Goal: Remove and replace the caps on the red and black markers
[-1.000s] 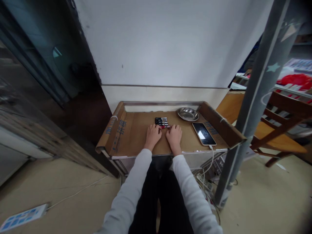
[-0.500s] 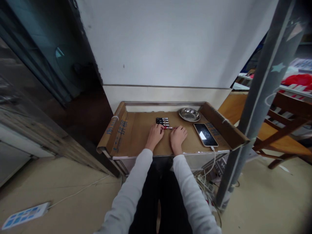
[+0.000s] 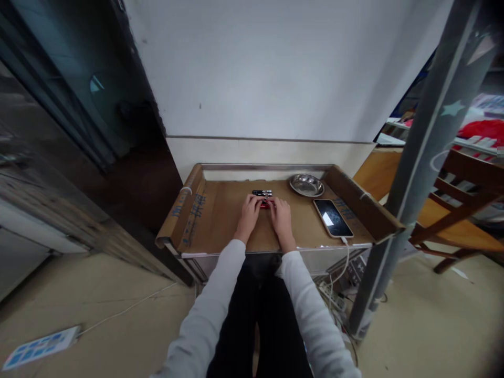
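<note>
A short row of slim black-and-silver sticks [image 3: 262, 193] lies crosswise on the cardboard. At the near side of this row is a small red stick [image 3: 264, 206], seen between my fingertips. My left hand [image 3: 248, 214] is at its left end, with the fingers bent and closed in on it. From the other side, my right hand [image 3: 281, 216] meets it with curled fingers. Both hands rest low over the board and cover part of the row. The exact kind of the sticks is too small to make out.
A round metal dish [image 3: 306, 185] sits at the back right of the cardboard-lined table [image 3: 220, 220]. Before it lies a phone [image 3: 333, 218] with a white cable [image 3: 346, 262] hanging off the front edge. Raised cardboard sides flank the table; a grey post [image 3: 413, 173] stands at the right.
My right hand has moved left, closer to my left hand. The fingers now cover more of the row's near part, and the red stick lies between both hands' fingertips.
</note>
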Action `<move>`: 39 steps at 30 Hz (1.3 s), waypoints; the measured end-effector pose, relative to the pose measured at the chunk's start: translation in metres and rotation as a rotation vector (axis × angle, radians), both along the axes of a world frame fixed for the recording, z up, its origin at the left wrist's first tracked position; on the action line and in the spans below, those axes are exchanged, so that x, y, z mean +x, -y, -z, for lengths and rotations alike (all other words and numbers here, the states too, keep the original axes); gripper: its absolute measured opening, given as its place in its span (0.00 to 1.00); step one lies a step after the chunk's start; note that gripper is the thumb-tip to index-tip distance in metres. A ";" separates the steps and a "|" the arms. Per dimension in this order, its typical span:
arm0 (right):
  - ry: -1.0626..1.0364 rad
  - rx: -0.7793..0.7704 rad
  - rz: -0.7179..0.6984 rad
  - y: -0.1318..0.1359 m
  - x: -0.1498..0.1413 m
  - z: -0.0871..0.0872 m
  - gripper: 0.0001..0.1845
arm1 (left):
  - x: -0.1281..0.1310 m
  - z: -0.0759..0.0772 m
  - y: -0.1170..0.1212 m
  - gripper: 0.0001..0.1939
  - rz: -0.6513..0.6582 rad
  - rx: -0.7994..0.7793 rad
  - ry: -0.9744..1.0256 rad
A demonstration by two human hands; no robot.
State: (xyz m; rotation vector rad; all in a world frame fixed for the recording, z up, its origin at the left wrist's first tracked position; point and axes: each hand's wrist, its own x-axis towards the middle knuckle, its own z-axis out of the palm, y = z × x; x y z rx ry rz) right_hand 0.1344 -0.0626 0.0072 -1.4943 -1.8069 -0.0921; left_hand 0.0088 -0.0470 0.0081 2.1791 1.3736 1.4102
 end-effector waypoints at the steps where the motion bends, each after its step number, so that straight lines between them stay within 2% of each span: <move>1: -0.008 -0.005 -0.006 0.000 0.000 0.000 0.14 | 0.000 0.000 0.000 0.09 -0.002 0.002 -0.004; 7: -0.044 0.002 -0.016 -0.001 0.001 0.000 0.13 | 0.000 -0.001 0.001 0.09 0.045 -0.012 0.025; 15: -0.029 -0.064 -0.124 -0.002 -0.001 0.004 0.12 | 0.001 0.002 -0.003 0.11 0.138 -0.119 0.167; 18: 0.011 -0.061 -0.047 -0.004 0.001 0.006 0.12 | 0.001 0.004 -0.004 0.14 0.124 -0.103 0.104; 20: 0.011 -0.042 0.053 -0.003 0.003 0.006 0.12 | 0.002 0.005 -0.003 0.16 0.096 -0.066 -0.009; 24: -0.031 -0.042 0.275 -0.001 0.007 0.005 0.14 | 0.005 0.007 0.002 0.15 0.062 -0.040 -0.304; 27: -0.054 -0.069 0.378 0.001 0.007 0.005 0.15 | 0.006 0.006 0.004 0.13 0.052 -0.061 -0.416; 31: -0.052 -0.056 0.439 0.002 0.007 0.007 0.16 | 0.007 0.006 0.004 0.11 0.014 -0.084 -0.438; 39: -0.052 -0.092 0.470 0.002 0.006 0.008 0.15 | 0.002 -0.001 0.004 0.12 -0.051 -0.062 -0.313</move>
